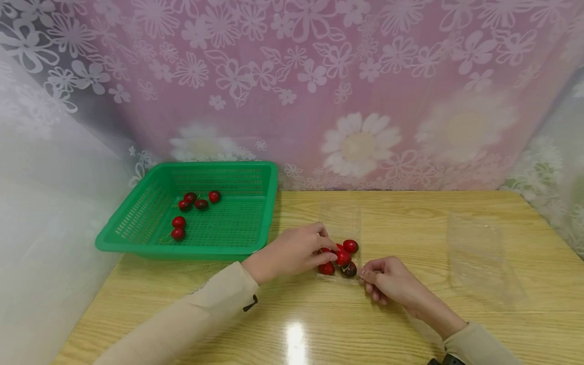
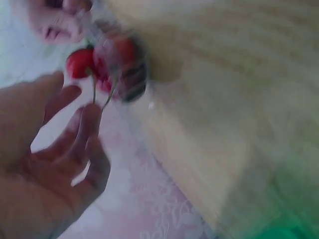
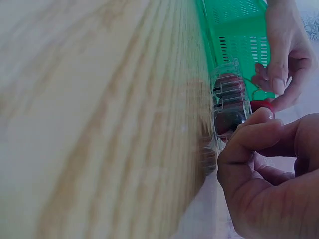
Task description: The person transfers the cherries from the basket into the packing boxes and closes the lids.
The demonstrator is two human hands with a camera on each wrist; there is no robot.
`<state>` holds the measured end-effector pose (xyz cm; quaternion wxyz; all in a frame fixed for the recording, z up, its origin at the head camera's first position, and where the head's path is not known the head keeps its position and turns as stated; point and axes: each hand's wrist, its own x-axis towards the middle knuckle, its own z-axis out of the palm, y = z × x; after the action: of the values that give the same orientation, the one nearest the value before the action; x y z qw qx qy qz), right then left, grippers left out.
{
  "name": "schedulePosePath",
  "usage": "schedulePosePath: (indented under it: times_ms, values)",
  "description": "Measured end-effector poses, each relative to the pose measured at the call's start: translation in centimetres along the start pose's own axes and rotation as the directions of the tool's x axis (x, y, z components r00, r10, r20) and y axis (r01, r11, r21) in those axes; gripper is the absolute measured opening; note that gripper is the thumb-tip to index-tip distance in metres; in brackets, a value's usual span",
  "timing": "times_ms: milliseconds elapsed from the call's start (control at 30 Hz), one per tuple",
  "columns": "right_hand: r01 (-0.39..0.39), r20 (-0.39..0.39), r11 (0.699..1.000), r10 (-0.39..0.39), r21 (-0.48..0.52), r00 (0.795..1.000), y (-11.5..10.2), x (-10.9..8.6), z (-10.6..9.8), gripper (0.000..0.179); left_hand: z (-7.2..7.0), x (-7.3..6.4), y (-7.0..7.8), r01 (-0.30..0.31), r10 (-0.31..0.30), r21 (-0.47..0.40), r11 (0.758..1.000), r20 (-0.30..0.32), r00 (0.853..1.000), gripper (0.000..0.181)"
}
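A small clear plastic box [image 1: 341, 218] lies on the table with its lid folded back, several red cherries [image 1: 350, 246] in its near part. My left hand [image 1: 296, 251] reaches over it from the left, with thumb and fingers apart beside the topmost cherry [image 2: 79, 63]. Two thin green stems [image 2: 93, 88] run toward its fingertips in the left wrist view. At the box's near right corner my right hand [image 1: 394, 284] pinches the plastic edge between thumb and curled fingers. From the right wrist, a dark cherry [image 3: 229, 119] shows through the ribbed wall.
A green plastic basket [image 1: 269, 213] stands at the left back with several cherries [image 1: 179, 228] in it. Another clear plastic box [image 1: 476, 248] lies on the wooden table [image 1: 410, 218] to the right. Behind the table hangs a flowered pink curtain [image 1: 283, 126].
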<state>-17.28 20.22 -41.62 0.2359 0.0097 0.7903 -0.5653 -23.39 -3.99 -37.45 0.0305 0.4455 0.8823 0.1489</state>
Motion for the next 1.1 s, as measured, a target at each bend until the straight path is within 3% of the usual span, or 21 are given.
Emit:
schedulePosePath:
  times_ms: [167,300,467,700,1100]
  values:
    - [-0.003,0.000,1.000,0.003,-0.005,1.000,0.0,0.0,0.0,0.027,0.8,0.2,0.6,0.000,0.010,0.119,0.993,-0.079,0.997,0.031]
    - [-0.004,0.001,1.000,0.004,-0.003,1.000,0.1,0.0,-0.1,0.027,1.2,0.5,0.7,-0.047,0.069,0.174,0.984,-0.124,0.990,0.035]
    - [-0.012,-0.009,1.000,0.012,-0.002,1.000,0.1,0.0,-0.1,0.027,1.5,1.0,0.6,-0.117,0.130,0.159,0.980,-0.077,0.989,0.031]
    - [-0.008,-0.010,1.000,0.008,-0.004,1.000,0.1,0.1,-0.1,0.028,1.5,1.4,0.3,-0.064,0.064,0.073,0.995,0.009,0.998,0.024]
    - [-0.010,-0.015,1.000,0.010,-0.006,1.000,-0.1,-0.1,0.0,0.027,1.1,1.3,0.3,-0.041,0.040,0.060,0.997,0.016,0.999,0.030]
